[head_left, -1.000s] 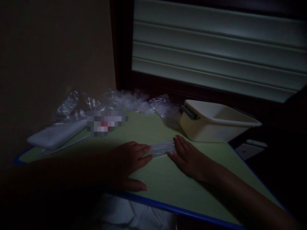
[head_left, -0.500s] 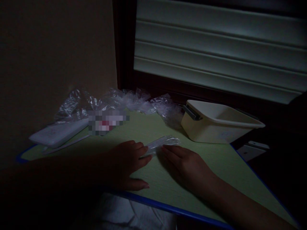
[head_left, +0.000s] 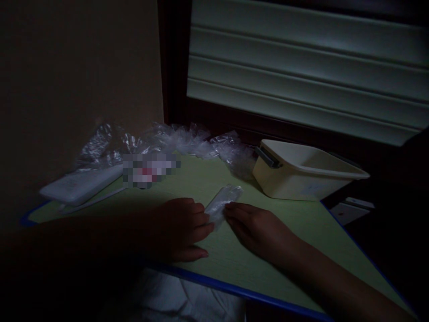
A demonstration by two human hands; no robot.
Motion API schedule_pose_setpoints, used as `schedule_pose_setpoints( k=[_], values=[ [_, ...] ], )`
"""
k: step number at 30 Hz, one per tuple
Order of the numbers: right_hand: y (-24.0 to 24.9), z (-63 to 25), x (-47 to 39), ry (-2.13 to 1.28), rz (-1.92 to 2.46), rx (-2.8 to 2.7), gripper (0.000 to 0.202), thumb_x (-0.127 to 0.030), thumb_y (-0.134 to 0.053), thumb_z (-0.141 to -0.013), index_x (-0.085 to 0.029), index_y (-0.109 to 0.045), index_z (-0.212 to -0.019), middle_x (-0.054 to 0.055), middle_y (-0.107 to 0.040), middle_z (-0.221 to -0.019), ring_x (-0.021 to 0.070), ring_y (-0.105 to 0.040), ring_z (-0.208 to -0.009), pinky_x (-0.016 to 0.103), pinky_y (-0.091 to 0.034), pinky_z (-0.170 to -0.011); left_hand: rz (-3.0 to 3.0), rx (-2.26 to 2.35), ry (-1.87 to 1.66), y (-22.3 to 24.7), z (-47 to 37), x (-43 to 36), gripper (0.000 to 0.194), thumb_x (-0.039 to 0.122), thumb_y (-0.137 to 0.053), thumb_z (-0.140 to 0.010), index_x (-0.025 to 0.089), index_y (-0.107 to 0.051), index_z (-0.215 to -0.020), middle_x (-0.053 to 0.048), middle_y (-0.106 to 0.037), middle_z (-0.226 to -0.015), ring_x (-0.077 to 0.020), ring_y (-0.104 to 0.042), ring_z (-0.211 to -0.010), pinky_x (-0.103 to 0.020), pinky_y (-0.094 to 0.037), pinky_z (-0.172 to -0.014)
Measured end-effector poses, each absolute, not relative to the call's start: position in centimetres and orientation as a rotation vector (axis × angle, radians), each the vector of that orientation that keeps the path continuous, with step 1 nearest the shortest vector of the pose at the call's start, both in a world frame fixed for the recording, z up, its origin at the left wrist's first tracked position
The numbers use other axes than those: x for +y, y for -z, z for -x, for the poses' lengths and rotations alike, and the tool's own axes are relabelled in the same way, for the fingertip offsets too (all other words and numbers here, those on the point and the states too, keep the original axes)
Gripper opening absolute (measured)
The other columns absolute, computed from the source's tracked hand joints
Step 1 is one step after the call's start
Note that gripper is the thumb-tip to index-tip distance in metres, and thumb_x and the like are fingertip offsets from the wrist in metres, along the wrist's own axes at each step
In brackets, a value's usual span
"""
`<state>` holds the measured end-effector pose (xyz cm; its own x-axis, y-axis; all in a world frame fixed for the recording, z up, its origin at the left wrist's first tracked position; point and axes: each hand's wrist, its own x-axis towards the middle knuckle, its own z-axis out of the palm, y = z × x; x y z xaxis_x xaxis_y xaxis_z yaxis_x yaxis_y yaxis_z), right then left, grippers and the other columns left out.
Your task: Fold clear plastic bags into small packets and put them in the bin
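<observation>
A small folded clear plastic bag point(head_left: 224, 199) lies on the green table top between my hands. My left hand point(head_left: 187, 230) rests at its left edge, fingers slightly bent and the thumb held apart; the fingertips touch the plastic. On the other side, my right hand point(head_left: 254, 223) has its fingers pressed together at the bag's right edge, pinching it. The undersides of both hands are hidden in the dim light.
Crumpled clear plastic bags point(head_left: 187, 141) lie along the back of the green table point(head_left: 268, 277). A cream plastic bin point(head_left: 295, 181) stands at the right. A white flat box point(head_left: 82, 183) and a blurred-out item point(head_left: 147, 170) lie at the left.
The plastic bag has turned to a steeper angle and looks flatter and narrower. My left fingers have shifted slightly along its edge; my right hand has barely moved.
</observation>
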<state>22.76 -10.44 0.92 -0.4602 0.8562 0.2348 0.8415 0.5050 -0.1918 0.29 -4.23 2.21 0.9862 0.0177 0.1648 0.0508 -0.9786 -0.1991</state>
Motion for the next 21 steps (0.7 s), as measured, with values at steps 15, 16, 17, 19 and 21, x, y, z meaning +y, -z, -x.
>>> schedule_pose_setpoints(
  k=[15, 16, 17, 19, 21],
  values=[
    [-1.0, -24.3, -9.3, -0.356, 1.209, -2.426, 0.024, -0.009, -0.044, -0.087, -0.018, -0.064, -0.098, 0.009, -0.067, -0.112, 0.0175, -0.063, -0.104, 0.03, -0.05, -0.089, 3.199, -0.096, 0.459, -0.3, -0.2, 0.8, 0.027, 0.01, -0.041, -0.093, 0.012, -0.063, -0.109, -0.013, -0.06, -0.121, -0.0191, -0.054, -0.114, -0.03, -0.044, -0.097],
    [-0.9, -24.3, -9.3, -0.367, 1.19, -2.425, 0.024, -0.008, -0.045, -0.086, -0.018, -0.064, -0.097, 0.009, -0.066, -0.114, 0.017, -0.063, -0.104, 0.03, -0.05, -0.088, 3.257, -0.103, 0.478, -0.2, -0.3, 0.9, 0.028, 0.009, -0.04, -0.093, 0.012, -0.063, -0.109, -0.013, -0.06, -0.121, -0.0181, -0.055, -0.114, -0.029, -0.044, -0.098],
    [-0.9, -24.2, -9.3, -0.376, 1.175, -2.424, 0.024, -0.008, -0.045, -0.086, -0.018, -0.064, -0.096, 0.009, -0.066, -0.115, 0.0166, -0.063, -0.104, 0.029, -0.05, -0.088, 3.3, -0.107, 0.491, -0.1, -0.3, 0.9, 0.028, 0.009, -0.04, -0.093, 0.012, -0.063, -0.11, -0.013, -0.06, -0.121, -0.0175, -0.055, -0.114, -0.028, -0.044, -0.098],
    [-0.8, -24.2, -9.2, -0.372, 1.169, -2.42, 0.025, -0.007, -0.044, -0.086, -0.018, -0.064, -0.097, 0.009, -0.066, -0.116, 0.0163, -0.062, -0.105, 0.03, -0.051, -0.089, 3.334, -0.096, 0.505, 0.0, -0.4, 0.9, 0.029, 0.007, -0.042, -0.09, 0.011, -0.064, -0.109, -0.013, -0.062, -0.118, -0.0178, -0.057, -0.112, -0.029, -0.045, -0.096],
    [-0.7, -24.1, -9.3, -0.32, 1.181, -2.426, 0.025, -0.008, -0.044, -0.087, -0.018, -0.063, -0.101, 0.009, -0.066, -0.116, 0.0167, -0.062, -0.106, 0.032, -0.051, -0.09, 3.32, -0.083, 0.501, 0.0, -0.4, 0.9, 0.029, 0.005, -0.043, -0.087, 0.011, -0.065, -0.107, -0.013, -0.064, -0.115, -0.0193, -0.059, -0.109, -0.031, -0.046, -0.095]
  ],
)
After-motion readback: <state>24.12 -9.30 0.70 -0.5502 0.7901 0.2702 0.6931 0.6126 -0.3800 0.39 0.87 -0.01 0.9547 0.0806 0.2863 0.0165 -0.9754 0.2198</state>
